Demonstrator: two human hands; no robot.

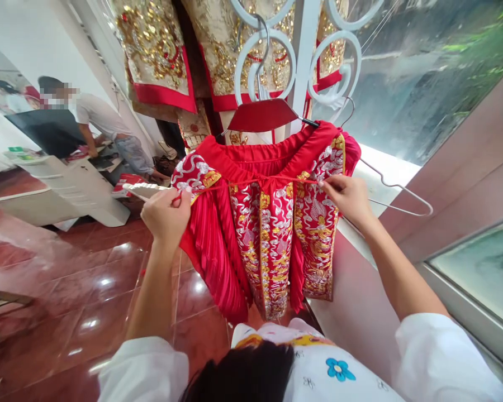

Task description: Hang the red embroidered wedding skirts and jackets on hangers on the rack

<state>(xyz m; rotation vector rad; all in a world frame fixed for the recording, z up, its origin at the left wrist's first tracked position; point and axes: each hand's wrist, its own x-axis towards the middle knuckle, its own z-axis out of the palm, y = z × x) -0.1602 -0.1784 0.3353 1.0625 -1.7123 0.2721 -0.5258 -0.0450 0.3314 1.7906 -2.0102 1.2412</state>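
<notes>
A red pleated skirt (pixel 218 245) with silver and gold embroidered panels hangs in front of me from a hanger with a red crosspiece (pixel 263 116). Across its gathered waistband runs a thin red drawstring (pixel 308 180), crossed or knotted near the middle. Pinched in my left hand (pixel 166 216) is the drawstring's left end, and a small red loop shows at the fingers. My right hand (pixel 352 198) pinches the other end between thumb and forefinger, close to the right panel. The string is stretched nearly straight between both hands.
Behind the skirt, gold-sequined garments (pixel 155 50) hang by a white scrolled metal grille (pixel 304 50). A bare wire hanger (pixel 402 192) juts out to the right beside the window. Leftward, a person (pixel 104 123) bends near a white desk (pixel 67 184) on the red tiled floor (pixel 113 279).
</notes>
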